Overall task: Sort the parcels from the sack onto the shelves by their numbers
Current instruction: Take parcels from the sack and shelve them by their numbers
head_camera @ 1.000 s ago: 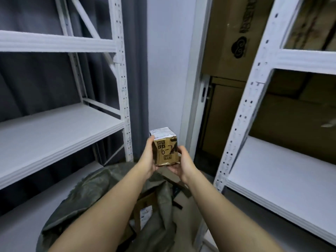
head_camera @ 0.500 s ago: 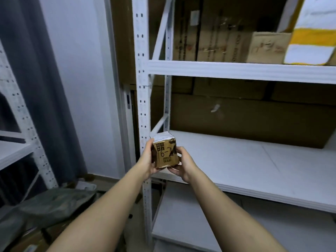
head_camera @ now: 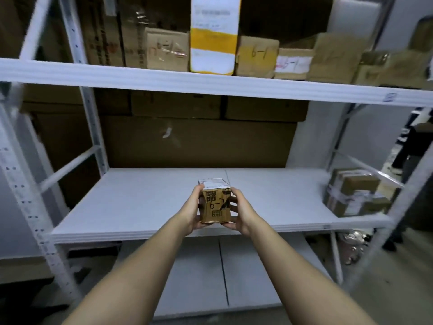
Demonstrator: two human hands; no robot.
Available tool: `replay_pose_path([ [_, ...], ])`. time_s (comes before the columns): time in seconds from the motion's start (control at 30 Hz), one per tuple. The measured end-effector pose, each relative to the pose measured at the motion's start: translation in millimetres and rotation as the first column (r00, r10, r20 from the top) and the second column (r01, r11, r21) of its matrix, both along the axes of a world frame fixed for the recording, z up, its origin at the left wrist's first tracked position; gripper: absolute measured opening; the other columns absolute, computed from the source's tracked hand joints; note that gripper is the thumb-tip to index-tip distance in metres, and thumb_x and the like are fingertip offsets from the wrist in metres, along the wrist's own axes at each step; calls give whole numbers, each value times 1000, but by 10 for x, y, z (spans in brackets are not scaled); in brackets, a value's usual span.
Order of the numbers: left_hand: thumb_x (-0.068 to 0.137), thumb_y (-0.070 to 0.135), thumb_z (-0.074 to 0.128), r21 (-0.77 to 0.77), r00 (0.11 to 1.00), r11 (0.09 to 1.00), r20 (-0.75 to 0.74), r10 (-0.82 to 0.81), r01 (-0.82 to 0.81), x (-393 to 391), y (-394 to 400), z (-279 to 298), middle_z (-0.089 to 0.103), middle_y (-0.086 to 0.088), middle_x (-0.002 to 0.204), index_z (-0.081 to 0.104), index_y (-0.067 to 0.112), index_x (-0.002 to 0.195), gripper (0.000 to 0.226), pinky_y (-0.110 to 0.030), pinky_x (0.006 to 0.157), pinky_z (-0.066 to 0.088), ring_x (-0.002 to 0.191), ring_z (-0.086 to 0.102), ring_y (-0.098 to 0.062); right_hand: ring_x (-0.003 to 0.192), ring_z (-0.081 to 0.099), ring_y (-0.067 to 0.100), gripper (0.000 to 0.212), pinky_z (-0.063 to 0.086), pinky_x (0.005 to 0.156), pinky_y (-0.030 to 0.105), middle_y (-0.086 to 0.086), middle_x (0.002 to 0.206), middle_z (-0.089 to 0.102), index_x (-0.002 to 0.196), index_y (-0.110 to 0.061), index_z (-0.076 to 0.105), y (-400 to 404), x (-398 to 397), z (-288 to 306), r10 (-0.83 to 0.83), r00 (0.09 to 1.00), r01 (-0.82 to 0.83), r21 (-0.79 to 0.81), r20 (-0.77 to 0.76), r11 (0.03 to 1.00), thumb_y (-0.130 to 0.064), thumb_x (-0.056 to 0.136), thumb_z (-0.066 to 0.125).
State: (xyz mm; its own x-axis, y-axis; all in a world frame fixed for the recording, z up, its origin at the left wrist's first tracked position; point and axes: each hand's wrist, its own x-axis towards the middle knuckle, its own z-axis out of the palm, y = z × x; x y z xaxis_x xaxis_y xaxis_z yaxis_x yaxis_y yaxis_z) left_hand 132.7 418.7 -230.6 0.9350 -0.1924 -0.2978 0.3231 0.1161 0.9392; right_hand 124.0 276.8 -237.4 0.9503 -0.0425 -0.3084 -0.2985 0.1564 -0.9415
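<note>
Holding parcel (head_camera: 216, 202) between both hands, facing middle shelf (head_camera: 140, 202).

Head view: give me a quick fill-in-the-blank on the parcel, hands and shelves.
1. The small brown parcel is held by ____ hands: left hand, right hand.
2. Its handwritten mark begins with the digit ____.
3. The parcel is in front of the ____ shelf.
4. The yellow-and-white package stands on the ____ shelf.

Missing words: both; 6; middle; top
</note>
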Motion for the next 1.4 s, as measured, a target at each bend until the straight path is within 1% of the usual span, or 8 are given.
replay_pose_path([
  [0.2, 90, 64, 38, 34, 985, 984, -13, -173, 173, 126, -1267, -27, 64, -5, 105, 65, 30, 97, 45, -30, 63, 56, 94, 66, -27, 89, 65, 21, 40, 52, 60, 27, 0, 104, 66, 103, -25, 63, -1203, -109, -66, -198, 980, 199, 30, -29, 980, -55, 94, 38],
  [0.4, 91, 62, 37, 48, 956, 955, -32, -292, 293, 316, -2346, -163, 65, -5, 101, 67, 28, 93, 45, -29, 61, 55, 89, 68, -25, 86, 67, 18, 39, 50, 63, 27, -4, 96, 69, 97, -28, 66, -2230, -63, -227, -335, 940, 336, 11, -57, 942, -56, 93, 39],
  [0.63, 94, 61, 31, 40, 932, 932, -58, -358, 360, 749, -3347, -434, 66, -3, 98, 62, 33, 97, 42, -31, 71, 56, 96, 65, -24, 79, 70, 16, 37, 53, 55, 25, -5, 84, 72, 92, -29, 69, -3174, 307, -479, -453, 888, 454, 2, -80, 891, -59, 90, 46],
  [0.83, 96, 56, 31, 13, 936, 939, -80, -343, 345, 1188, -4056, -585, 69, 1, 92, 61, 31, 112, 41, -36, 80, 58, 92, 66, -22, 97, 66, 21, 49, 53, 69, 31, -1, 104, 70, 107, -28, 68, -3880, 698, -658, -430, 896, 429, -35, -114, 903, -66, 90, 41],
  [1.03, 96, 53, 32, 26, 941, 944, -95, -326, 330, 1440, -4415, -789, 74, 11, 74, 65, 35, 97, 38, -28, 67, 57, 89, 66, -17, 93, 63, 20, 42, 51, 65, 29, -4, 98, 69, 100, -30, 66, -4244, 1009, -834, -400, 899, 406, -6, -180, 914, -64, 90, 44],
  [1.27, 96, 47, 35, 32, 973, 977, -97, -209, 212, 1559, -4744, -1014, 74, 11, 78, 68, 32, 95, 36, -19, 53, 52, 71, 70, -6, 86, 67, 16, 35, 53, 58, 26, -2, 85, 72, 93, -25, 68, -4664, 1231, -1046, -313, 935, 324, 42, -164, 945, -54, 93, 48],
  [1.33, 96, 45, 36, 32, 983, 986, -98, -157, 161, 1558, -4864, -1076, 74, 13, 76, 67, 31, 97, 34, -19, 54, 52, 69, 70, -5, 85, 67, 15, 34, 54, 55, 23, -1, 88, 72, 96, -24, 66, -4769, 1270, -1059, -270, 949, 283, 65, -163, 957, -50, 96, 45],
  [1.4, 96, 44, 37, 29, 989, 995, -112, -94, 98, 1537, -4969, -1114, 74, 14, 75, 67, 30, 98, 33, -21, 59, 51, 73, 70, -7, 96, 66, 20, 37, 56, 65, 26, 5, 101, 71, 109, -20, 66, -4855, 1309, -1072, -229, 960, 244, 78, -163, 967, -47, 98, 42],
])
